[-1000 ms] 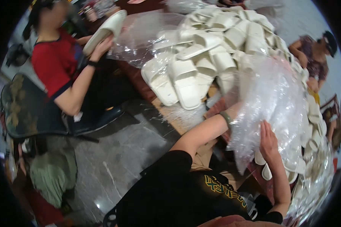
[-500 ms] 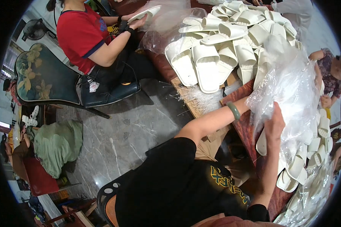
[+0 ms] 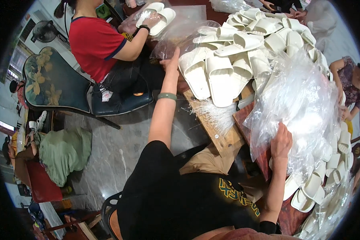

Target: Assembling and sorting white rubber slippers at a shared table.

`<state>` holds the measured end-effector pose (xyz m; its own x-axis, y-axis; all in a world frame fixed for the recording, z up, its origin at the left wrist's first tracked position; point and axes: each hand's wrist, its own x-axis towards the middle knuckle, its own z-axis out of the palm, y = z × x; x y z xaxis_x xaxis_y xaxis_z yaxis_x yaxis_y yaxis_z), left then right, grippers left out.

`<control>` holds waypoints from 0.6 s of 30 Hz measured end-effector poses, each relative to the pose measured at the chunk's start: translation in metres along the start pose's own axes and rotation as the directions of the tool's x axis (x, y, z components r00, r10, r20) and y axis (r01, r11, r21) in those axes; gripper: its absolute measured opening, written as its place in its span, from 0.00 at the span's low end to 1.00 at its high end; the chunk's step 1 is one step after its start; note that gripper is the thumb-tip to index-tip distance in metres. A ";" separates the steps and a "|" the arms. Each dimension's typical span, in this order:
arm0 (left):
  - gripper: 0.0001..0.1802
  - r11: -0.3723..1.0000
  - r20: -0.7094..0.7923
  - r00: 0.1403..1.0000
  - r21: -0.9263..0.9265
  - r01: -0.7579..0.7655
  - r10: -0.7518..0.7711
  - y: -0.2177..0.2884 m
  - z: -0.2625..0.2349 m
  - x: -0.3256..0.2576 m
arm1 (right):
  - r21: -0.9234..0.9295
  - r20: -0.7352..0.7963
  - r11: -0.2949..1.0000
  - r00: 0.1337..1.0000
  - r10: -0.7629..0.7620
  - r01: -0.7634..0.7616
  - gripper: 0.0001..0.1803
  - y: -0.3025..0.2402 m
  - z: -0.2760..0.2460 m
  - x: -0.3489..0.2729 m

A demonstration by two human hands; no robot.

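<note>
My left hand point(image 3: 171, 65) reaches out with fingers extended and apart, holding nothing that I can see. Just beyond it lie clear plastic bags point(image 3: 168, 47), beside the left edge of a heap of cream slide slippers point(image 3: 220, 82). A green bangle point(image 3: 167, 96) circles that wrist. My right hand point(image 3: 282, 141) is closed on the near edge of a stack of clear plastic bags point(image 3: 294, 102), which covers part of the slippers.
A person in a red top point(image 3: 97, 46) at the far left holds a pair of cream slippers point(image 3: 158, 18) and a bag. A wooden board with white plastic strands point(image 3: 216, 118) juts out before the heap. Left of me stands a dark floral chair point(image 3: 54, 86).
My left hand has left the bag stack and swung left and away, past the slippers. My right hand has shifted slightly left. The person in red now has two slippers.
</note>
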<state>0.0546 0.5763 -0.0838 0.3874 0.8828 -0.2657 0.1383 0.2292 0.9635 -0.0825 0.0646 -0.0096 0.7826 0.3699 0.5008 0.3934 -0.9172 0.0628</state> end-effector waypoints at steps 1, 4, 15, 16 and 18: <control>0.64 0.997 -0.038 0.997 -0.031 -0.064 0.063 -0.008 -0.001 0.015 | 0.002 -0.005 1.000 1.000 -0.003 0.003 0.24 -0.001 0.003 0.001; 0.31 0.882 0.045 0.970 -0.428 -0.198 0.240 -0.005 0.000 0.023 | -0.014 0.045 1.000 0.999 0.006 -0.005 0.25 -0.001 -0.001 -0.003; 0.22 0.724 0.427 0.702 -0.665 -0.182 0.569 0.130 -0.035 -0.140 | -0.170 -0.002 0.985 1.000 -0.018 0.017 0.17 0.018 0.002 -0.016; 0.21 0.699 0.413 0.664 -0.675 -0.237 0.624 0.149 -0.034 -0.170 | -0.219 0.049 0.975 0.999 -0.018 0.029 0.18 0.016 0.002 -0.013; 0.23 0.441 0.381 0.256 -0.554 -0.706 0.888 0.154 -0.023 -0.189 | -0.178 0.004 0.984 0.999 -0.032 0.032 0.20 0.009 0.003 -0.010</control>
<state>-0.0183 0.4541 0.1152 0.5697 0.2734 0.7750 -0.7171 -0.2952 0.6313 -0.0854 0.0536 -0.0166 0.7719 0.3993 0.4947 0.3262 -0.9166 0.2310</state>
